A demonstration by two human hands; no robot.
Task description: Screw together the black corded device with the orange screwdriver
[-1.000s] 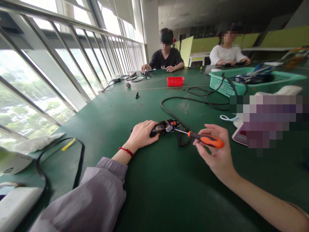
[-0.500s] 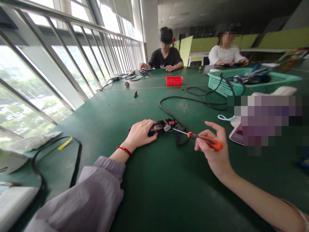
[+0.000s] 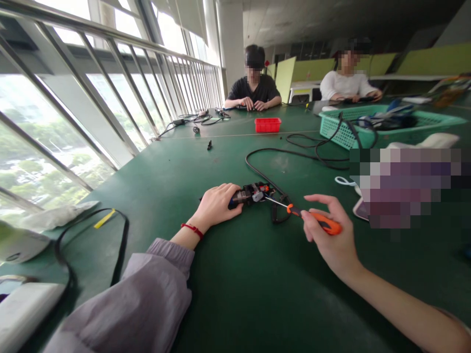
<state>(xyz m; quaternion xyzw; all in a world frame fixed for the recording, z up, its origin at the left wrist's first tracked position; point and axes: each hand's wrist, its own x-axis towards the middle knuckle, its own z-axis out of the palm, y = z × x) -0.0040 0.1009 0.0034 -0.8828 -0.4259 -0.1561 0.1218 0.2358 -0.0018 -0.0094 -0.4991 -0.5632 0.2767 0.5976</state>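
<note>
A dark, elongated device [image 3: 247, 195] with exposed inner parts, grey and red among them, lies on the green table [image 3: 235, 294]. My left hand [image 3: 217, 206], wearing a red bracelet, is closed over its left end and presses it to the tabletop. In my right hand [image 3: 333, 240] is a screwdriver [image 3: 327, 223] with an orange and black handle. Thumb and fingers pinch the handle, while the index finger is lifted off. Its thin shaft points left, and the tip reaches the device's open right end. A black cable [image 3: 257, 169] runs from near that end.
A green basket [image 3: 338, 132] holding tools and cords stands at the right, beyond a blurred-out object [image 3: 408, 189]. Farther back are a red tray [image 3: 268, 125], a small black part [image 3: 209, 145] and two people seated. A black strap [image 3: 123, 245] lies at left, beside the railing.
The view has shifted slightly. My right hand has turned a little, with the screwdriver tip still at the device. Across the table, one person has brought both hands together.
</note>
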